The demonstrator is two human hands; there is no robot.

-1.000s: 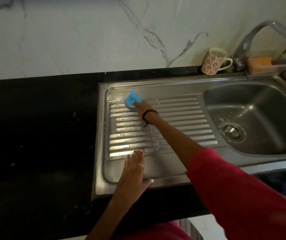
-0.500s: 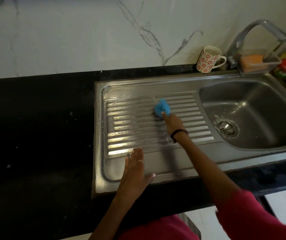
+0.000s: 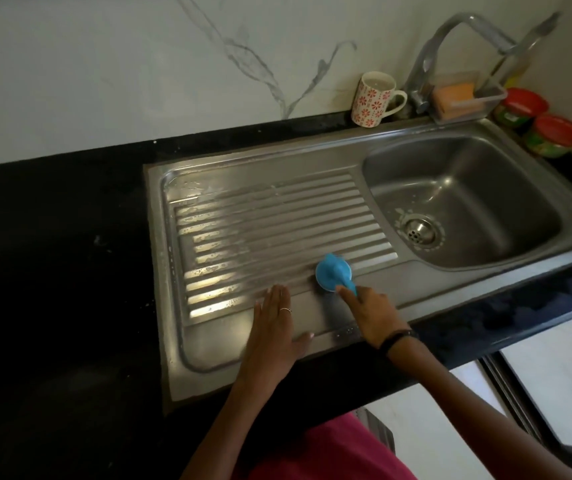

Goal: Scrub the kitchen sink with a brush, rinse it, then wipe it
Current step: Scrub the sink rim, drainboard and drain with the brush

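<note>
Blue plastic is showing where the brush is sitting head-down on the near right part of the ribbed draining board, close to where the ribs are ending beside the basin. The right hand is clenching its short handle from the near side, so the round head is lying just beyond the fingers, pointing away from the person and a little to the left. The left hand is lying flat and open on the smooth front strip of the sink, grasping nothing and seemingly bracing; its fingertips are just left of the brush head but apart from it. Soapy streaks are lying across the ribs to the far left, while the basin to the right is looking mostly unscrubbed. Since the ribs are running left to right, the next stroke is probably needing to travel along them, and the right hand is the one placed to drive it.
</note>
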